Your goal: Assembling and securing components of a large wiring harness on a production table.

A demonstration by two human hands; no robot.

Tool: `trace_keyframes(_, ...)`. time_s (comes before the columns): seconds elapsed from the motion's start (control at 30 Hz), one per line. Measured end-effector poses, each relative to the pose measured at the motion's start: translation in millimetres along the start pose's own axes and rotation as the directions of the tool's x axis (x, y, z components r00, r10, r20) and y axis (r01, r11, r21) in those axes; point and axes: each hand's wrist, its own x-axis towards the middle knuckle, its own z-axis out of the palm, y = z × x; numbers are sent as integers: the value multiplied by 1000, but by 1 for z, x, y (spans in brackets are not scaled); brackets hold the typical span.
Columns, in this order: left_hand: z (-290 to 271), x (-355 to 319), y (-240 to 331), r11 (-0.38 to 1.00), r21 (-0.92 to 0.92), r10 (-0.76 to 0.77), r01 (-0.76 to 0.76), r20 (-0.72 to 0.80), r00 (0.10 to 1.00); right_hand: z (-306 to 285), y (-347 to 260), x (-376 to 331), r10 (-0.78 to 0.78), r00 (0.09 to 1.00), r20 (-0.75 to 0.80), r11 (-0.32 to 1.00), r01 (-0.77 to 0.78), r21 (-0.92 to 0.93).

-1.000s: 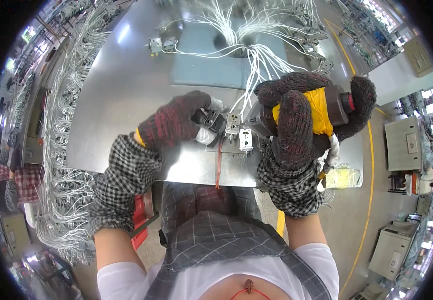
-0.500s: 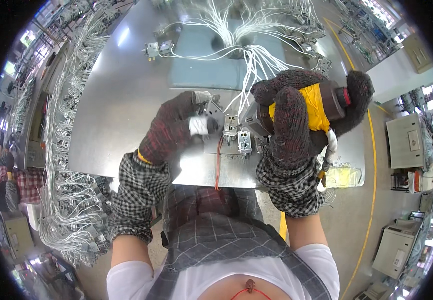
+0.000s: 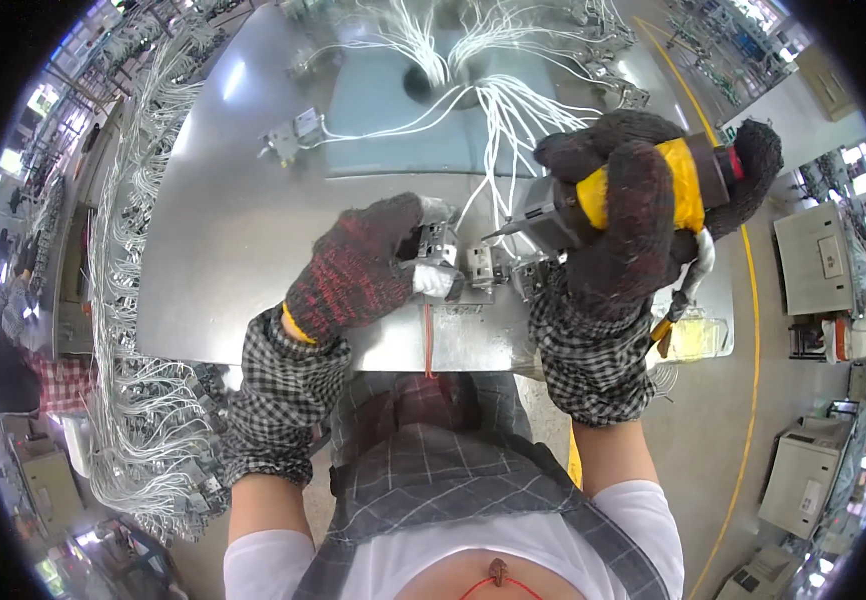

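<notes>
My left hand (image 3: 358, 265), in a dark red-black knit glove with white-wrapped fingertips, is closed around a small metal terminal block (image 3: 438, 243) just above the table's front part. A black electric screwdriver (image 3: 545, 218) with yellow tape is gripped in my gloved right hand (image 3: 628, 215). Its thin bit points left toward the blocks, apart from the one in my left hand as far as I can see. Between the hands, another metal block (image 3: 481, 266) stands on a small plate, with further metal pieces partly hidden beside my right sleeve.
White wires (image 3: 508, 120) fan out from openings in a grey-blue pad (image 3: 373, 105) on the metal table (image 3: 213, 230). One wired block (image 3: 293, 135) lies to the left. A reddish cord (image 3: 429, 340) hangs over the front edge. Bundled wires (image 3: 118, 330) line the left side, where another person works.
The screwdriver has moved right and its bit now shows. My left hand has shifted slightly right and down with its block. The wired block at the far left has swung nearer.
</notes>
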Motion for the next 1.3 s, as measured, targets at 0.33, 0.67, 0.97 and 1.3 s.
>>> trace_keyframes(0.33,4,8,28,944,330,-19,-1,58,998,19,-12,-9,199,978,-65,978,-194,78)
trace_keyframes(0.67,2,6,21,971,238,21,-29,37,999,18,3,-22,46,971,234,974,9,-227)
trace_keyframes(0.97,-2,10,10,964,215,149,-154,36,988,18,0,-15,43,964,261,983,6,-183)
trace_keyframes(1.3,-104,47,-135,925,247,-110,290,-556,824,17,1,-12,34,944,327,977,38,-212)
